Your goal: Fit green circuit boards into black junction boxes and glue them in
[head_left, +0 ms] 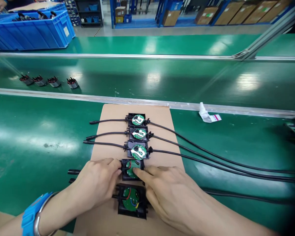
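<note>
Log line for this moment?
left hand: at left edge of second-nearest black housing | right hand: index fingertip on its green circuit board | farther: three boards with white patches | nearest: housing, red wire

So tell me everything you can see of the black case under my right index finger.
The black case is a shallow, open, rectangular tray, apparently plastic, lying flat on the cardboard. Inside sits a round green board with a red wire. Your right hand has its index fingertip on the board; your left hand is at the case's left edge.
</note>
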`<control>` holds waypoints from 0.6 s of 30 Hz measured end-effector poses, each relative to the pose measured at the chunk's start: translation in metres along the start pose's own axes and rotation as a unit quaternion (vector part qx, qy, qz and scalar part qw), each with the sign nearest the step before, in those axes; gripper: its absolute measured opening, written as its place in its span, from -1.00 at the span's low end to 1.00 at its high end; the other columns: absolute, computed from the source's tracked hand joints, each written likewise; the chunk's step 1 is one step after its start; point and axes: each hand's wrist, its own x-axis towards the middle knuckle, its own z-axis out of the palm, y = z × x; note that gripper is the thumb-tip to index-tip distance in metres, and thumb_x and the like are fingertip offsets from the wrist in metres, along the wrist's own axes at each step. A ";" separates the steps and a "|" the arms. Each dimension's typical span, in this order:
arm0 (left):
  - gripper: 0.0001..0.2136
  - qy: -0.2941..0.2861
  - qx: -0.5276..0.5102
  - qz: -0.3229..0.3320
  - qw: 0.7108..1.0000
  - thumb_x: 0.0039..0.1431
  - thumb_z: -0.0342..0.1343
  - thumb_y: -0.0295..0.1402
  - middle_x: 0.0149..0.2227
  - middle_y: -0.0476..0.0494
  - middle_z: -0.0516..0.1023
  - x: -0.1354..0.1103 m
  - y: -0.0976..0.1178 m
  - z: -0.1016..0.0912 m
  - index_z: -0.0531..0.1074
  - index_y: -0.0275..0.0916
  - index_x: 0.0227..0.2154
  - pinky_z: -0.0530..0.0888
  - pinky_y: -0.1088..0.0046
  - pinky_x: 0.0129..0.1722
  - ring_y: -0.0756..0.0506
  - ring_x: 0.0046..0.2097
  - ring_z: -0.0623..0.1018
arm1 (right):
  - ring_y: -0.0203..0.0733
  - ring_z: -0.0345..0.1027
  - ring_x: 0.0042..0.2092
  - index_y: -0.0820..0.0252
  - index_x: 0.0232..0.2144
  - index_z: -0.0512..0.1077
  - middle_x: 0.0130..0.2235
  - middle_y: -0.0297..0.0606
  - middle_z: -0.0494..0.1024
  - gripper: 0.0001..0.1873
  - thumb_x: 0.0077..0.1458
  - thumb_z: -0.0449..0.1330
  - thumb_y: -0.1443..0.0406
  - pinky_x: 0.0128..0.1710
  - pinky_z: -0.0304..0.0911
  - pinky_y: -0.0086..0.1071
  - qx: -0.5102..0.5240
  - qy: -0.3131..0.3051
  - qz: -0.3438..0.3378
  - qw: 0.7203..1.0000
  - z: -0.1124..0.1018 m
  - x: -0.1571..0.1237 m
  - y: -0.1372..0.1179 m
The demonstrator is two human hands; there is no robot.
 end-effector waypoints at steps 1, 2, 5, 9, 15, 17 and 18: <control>-0.80 0.000 -0.008 -0.001 1.000 0.27 -0.18 -0.45 -0.42 -0.05 0.49 0.001 -0.001 0.000 0.36 -0.21 -0.28 0.37 0.43 -0.50 -0.10 -0.43 0.50 | -0.13 0.39 -0.42 0.11 -0.07 0.42 -0.39 -0.24 0.50 -0.62 0.09 -0.03 0.36 -0.49 0.05 -0.32 0.001 -0.003 -0.003 1.000 0.001 0.002 0.000; -0.80 0.001 -0.019 -0.001 1.000 0.26 -0.17 -0.45 -0.41 -0.06 0.49 0.002 -0.002 0.000 0.37 -0.22 -0.28 0.38 0.43 -0.48 -0.09 -0.42 0.51 | -0.13 0.40 -0.41 0.15 -0.08 0.44 -0.40 -0.22 0.50 -0.62 0.09 -0.03 0.35 -0.47 0.08 -0.33 0.004 -0.003 -0.008 1.000 0.001 0.004 0.000; -0.82 0.011 -0.070 0.002 0.997 0.25 -0.10 -0.45 -0.34 -0.07 0.51 0.004 -0.006 -0.001 0.41 -0.21 -0.26 0.45 0.41 -0.38 -0.09 -0.34 0.53 | -0.15 0.41 -0.38 0.24 -0.14 0.48 -0.40 -0.18 0.53 -0.64 0.08 -0.01 0.37 -0.42 0.17 -0.34 0.023 0.014 -0.019 0.999 0.004 0.008 -0.001; -0.83 0.040 -0.059 0.022 0.997 0.24 -0.05 -0.48 -0.32 -0.07 0.51 0.002 -0.008 0.000 0.44 -0.20 -0.24 0.49 0.42 -0.33 -0.07 -0.30 0.52 | -0.14 0.42 -0.36 0.26 -0.21 0.50 -0.39 -0.16 0.54 -0.68 0.04 0.02 0.38 -0.38 0.21 -0.35 0.043 0.036 -0.014 0.998 0.007 0.010 -0.002; -0.79 -0.012 0.281 0.104 0.954 -0.02 -0.04 -0.64 -0.42 -0.19 0.43 -0.002 0.016 0.011 0.41 -0.33 -0.34 0.44 0.33 -0.58 -0.18 -0.43 0.44 | -0.07 0.45 -0.30 0.24 -0.22 0.47 -0.36 -0.15 0.53 -0.70 0.07 -0.02 0.39 -0.35 0.23 -0.29 0.043 -0.021 0.002 0.999 0.004 0.011 -0.004; -0.81 -0.036 0.335 0.114 0.935 -0.05 -0.04 -0.65 -0.43 -0.20 0.42 0.000 0.021 0.012 0.38 -0.31 -0.40 0.42 0.32 -0.60 -0.19 -0.44 0.44 | -0.04 0.45 -0.30 0.24 -0.22 0.47 -0.36 -0.14 0.53 -0.69 0.08 -0.04 0.39 -0.33 0.24 -0.26 0.039 -0.034 0.010 0.999 0.003 0.011 -0.006; -0.82 -0.038 0.339 0.113 0.933 -0.04 -0.04 -0.65 -0.43 -0.20 0.42 0.001 0.021 0.011 0.38 -0.31 -0.40 0.43 0.32 -0.58 -0.19 -0.44 0.44 | -0.04 0.45 -0.30 0.24 -0.21 0.46 -0.35 -0.14 0.53 -0.68 0.09 -0.04 0.38 -0.33 0.24 -0.25 0.034 -0.038 0.015 0.999 0.003 0.011 -0.007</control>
